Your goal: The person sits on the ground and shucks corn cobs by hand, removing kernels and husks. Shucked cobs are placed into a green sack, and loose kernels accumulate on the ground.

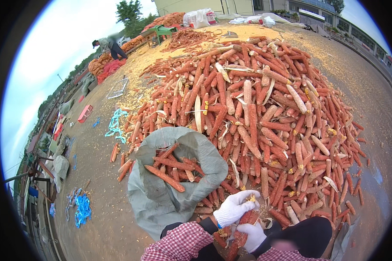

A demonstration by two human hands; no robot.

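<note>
Both of my hands wear white gloves and are closed at the near edge of a big heap of red corn cobs (248,117). My left hand (231,210) wraps over the upper end of a reddish corn cob (247,217), where a few yellow kernels show. Lower down, my right hand (253,235) grips around the cob, its fingertips partly hidden. Left of my hands stands an open grey-green woven sack (146,202), its rim folded back. Several bare cobs (164,177) lie inside its mouth.
Loose yellow kernels (353,65) are scattered around the heap. Blue straps (82,209) and a teal tangle of strap (116,124) lie to the left. Farther back are a red crate (85,113), a green machine (161,31), orange filled net bags (99,64) and a bending person (111,45).
</note>
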